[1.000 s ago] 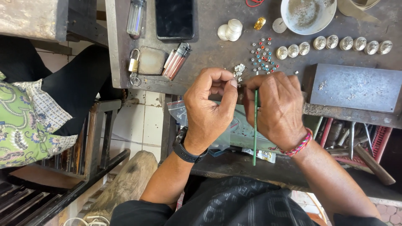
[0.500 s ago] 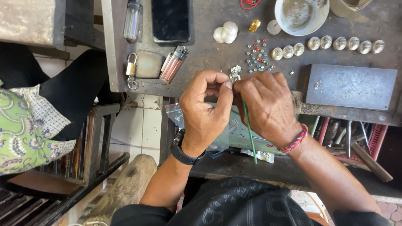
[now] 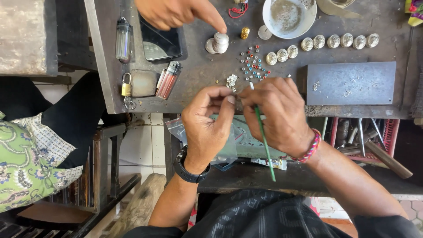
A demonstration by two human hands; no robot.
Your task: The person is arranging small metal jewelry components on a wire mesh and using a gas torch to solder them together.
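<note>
Left hand [image 3: 210,118]: thumb and forefinger pinched together at the desk [image 3: 198,66] edge, other fingers curled. Whatever sits in the pinch is too small to make out. Black wristwatch [image 3: 188,169] on that wrist.

Right hand [image 3: 278,113]: closed around a thin green stick tool [image 3: 264,142], pencil-style; the shaft runs down past the palm and the tip end meets the left fingertips. Red braided bracelet [image 3: 308,149] on the wrist.

Just above both hands on the desk: small heap of silver bits [image 3: 231,80], then a scatter of coloured beads [image 3: 254,65]. Further up, a row of round silver caps [image 3: 327,42] and a white bowl [image 3: 288,16] with grey residue. Grey metal plate [image 3: 350,83] to the right of the hands.

Another person's hand [image 3: 181,12] comes in from the top edge, index finger down on a stack of round silver pieces [image 3: 219,42], beside a black phone [image 3: 159,42]. Padlock [image 3: 126,88] and two lighters [image 3: 145,57] at the desk's left side.
</note>
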